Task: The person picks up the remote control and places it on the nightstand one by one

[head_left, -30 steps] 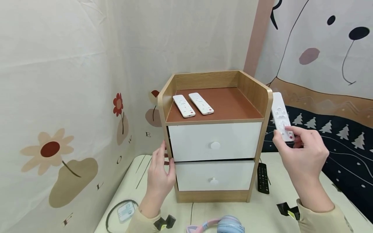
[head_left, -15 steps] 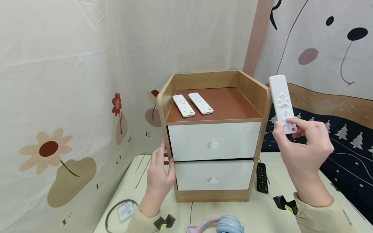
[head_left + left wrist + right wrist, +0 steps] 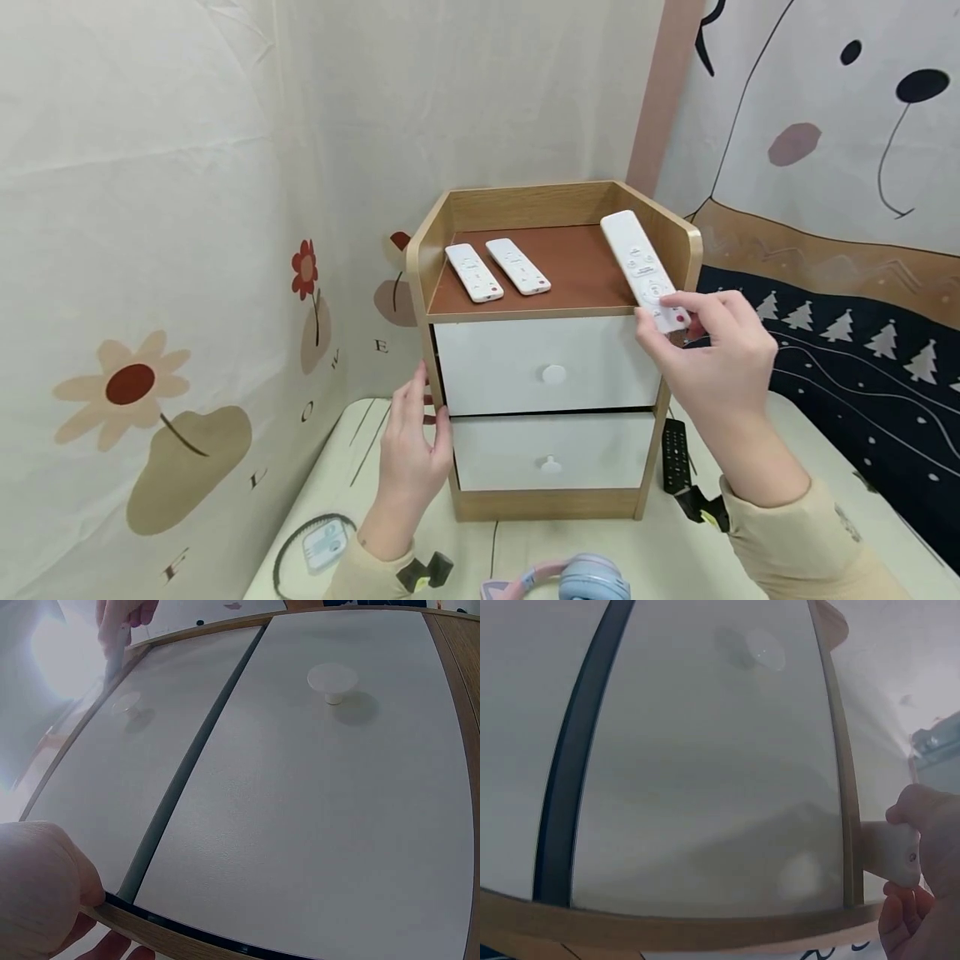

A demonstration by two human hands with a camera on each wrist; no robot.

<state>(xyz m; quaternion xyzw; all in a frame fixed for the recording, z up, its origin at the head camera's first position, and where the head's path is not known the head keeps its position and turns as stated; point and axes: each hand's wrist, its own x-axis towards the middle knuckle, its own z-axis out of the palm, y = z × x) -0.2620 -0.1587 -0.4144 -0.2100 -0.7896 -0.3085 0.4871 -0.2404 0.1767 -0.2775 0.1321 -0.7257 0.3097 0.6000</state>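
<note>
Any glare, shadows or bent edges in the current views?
Head: even light, the held oblong white plastic remote crisp; left wrist: strong glare upper left, dim elsewhere, a shadow beside the round white lower drawer knob; right wrist: dim, a soft shadow on the white upper drawer front, the dark gap beside it curving.

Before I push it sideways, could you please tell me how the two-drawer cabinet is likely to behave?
The cabinet should stay stiff, since its panels look like rigid board. Its broad, straight-edged base seems likelier to slide than roll. The upper drawer might slip open if the whole thing tilts, as no latch shows on its front.
</note>
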